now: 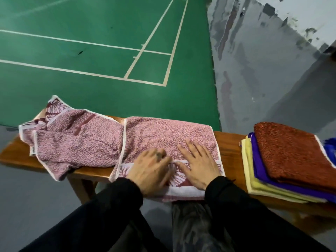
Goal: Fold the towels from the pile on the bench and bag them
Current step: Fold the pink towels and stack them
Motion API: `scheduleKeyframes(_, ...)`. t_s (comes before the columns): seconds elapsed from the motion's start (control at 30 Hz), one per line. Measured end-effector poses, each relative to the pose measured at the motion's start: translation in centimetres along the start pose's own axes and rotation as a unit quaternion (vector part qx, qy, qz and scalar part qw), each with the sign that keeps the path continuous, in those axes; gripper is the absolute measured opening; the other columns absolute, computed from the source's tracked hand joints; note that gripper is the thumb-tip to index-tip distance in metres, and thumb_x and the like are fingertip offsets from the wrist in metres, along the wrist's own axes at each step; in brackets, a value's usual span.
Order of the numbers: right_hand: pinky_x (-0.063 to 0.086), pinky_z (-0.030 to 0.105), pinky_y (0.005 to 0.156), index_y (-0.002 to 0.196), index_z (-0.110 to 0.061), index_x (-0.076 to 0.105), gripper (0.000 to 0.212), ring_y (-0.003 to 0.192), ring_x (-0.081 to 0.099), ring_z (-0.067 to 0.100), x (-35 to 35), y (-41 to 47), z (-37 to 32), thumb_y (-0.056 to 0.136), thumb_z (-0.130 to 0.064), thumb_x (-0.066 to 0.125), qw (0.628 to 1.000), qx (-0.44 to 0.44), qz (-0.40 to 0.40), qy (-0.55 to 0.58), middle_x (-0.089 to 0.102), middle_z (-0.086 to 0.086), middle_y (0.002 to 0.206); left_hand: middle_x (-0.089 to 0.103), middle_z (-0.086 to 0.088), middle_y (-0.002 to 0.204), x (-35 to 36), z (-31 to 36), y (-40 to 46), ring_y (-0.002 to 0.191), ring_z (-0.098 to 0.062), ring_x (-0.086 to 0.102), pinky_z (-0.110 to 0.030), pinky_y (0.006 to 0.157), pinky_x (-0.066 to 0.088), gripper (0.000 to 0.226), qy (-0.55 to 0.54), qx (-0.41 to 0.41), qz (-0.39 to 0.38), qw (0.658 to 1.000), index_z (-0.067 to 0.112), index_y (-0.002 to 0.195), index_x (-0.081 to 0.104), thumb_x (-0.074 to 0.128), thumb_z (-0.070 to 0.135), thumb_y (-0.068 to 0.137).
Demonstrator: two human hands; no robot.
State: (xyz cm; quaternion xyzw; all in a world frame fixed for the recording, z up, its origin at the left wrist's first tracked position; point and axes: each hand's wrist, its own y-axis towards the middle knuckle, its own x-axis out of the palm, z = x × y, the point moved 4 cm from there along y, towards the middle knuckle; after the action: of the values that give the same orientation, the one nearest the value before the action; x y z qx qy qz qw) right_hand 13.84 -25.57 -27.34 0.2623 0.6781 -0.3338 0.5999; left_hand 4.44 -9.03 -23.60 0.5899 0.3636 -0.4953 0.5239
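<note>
Pressing flat on a pink towel (163, 135), two bare hands are seen at about 6 o'clock in the view. The left hand (151, 171) and the right hand (198, 166) are laid side by side, palms down, fingers spread and extended; nothing is clasped by either. Both are rested across the towel's patterned white-and-maroon border at its near edge, which overhangs the near side of the wooden bench (227, 148).

One pink towel is counted; its long axis is run from 9 o'clock to 3 o'clock along the bench. Its right half is folded into a smooth rectangle under the hands, while its left half (72, 139) is left crumpled toward 9 o'clock, with one corner draped over the bench's near edge.

One stack of folded towels (283, 160) is set at 3 o'clock on the same bench, well apart from the pink towel. At least three are counted in it: a rust-red one (291, 153) on top, a purple one (260, 164) beneath, and yellow cloth (249, 170) lowest, where the number of layers cannot be told. A blue item (330, 148) is partly cut off at the right edge.

A green court floor (91, 51) with white lines is seen beyond, from 10 to 12 o'clock.
</note>
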Motion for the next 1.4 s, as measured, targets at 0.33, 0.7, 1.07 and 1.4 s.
scheduleKeyframes(0.33,-0.004,0.052,0.124,0.156,-0.039,-0.014,0.069,0.153,-0.012,0.026,-0.1,2.7,2.8,0.096,-0.070,0.000,0.996,0.082,-0.034,0.002,-0.015,0.002,0.166,0.056,-0.001,0.134,0.6,-0.8,-5.8,0.123,-0.026,0.053,-0.042,0.099,0.042,0.071,0.018,-0.058,-0.072,0.996,0.026,0.137,0.050,0.061,0.057,0.074)
scheduleKeyframes(0.7,0.046,0.042,0.103,0.133,-0.021,0.056,0.055,0.118,0.054,0.021,-1.6,-5.8,1.1,0.087,-0.049,0.058,0.972,-0.128,0.168,0.102,0.059,0.000,0.129,0.066,-0.004,0.119,0.3,-2.4,-8.4,0.106,-0.026,0.064,-0.038,0.089,0.054,0.034,-0.003,0.003,0.024,1.000,0.015,0.117,0.065,0.057,0.027,0.086)
scheduleKeyframes(1.07,0.055,0.035,0.090,0.112,-0.017,0.069,0.029,0.103,0.066,0.022,-0.6,-8.5,2.8,0.095,-0.028,0.048,0.958,-0.113,0.256,0.060,0.069,0.000,0.115,0.058,-0.008,0.128,-0.3,3.0,-7.1,0.120,-0.031,0.054,-0.046,0.095,0.047,0.052,0.020,0.012,0.013,1.000,0.019,0.128,0.057,0.057,0.049,0.085)
scheduleKeyframes(1.4,0.042,0.034,0.077,0.091,-0.019,0.057,0.017,0.088,0.051,0.020,-2.8,-9.9,1.2,0.084,-0.024,0.071,0.921,0.068,0.343,0.171,0.056,0.000,0.093,0.061,-0.002,0.102,2.3,8.3,-4.8,0.090,-0.029,0.056,-0.041,0.075,0.039,0.038,0.021,-0.110,0.031,0.993,0.024,0.101,0.056,0.070,0.048,0.076)
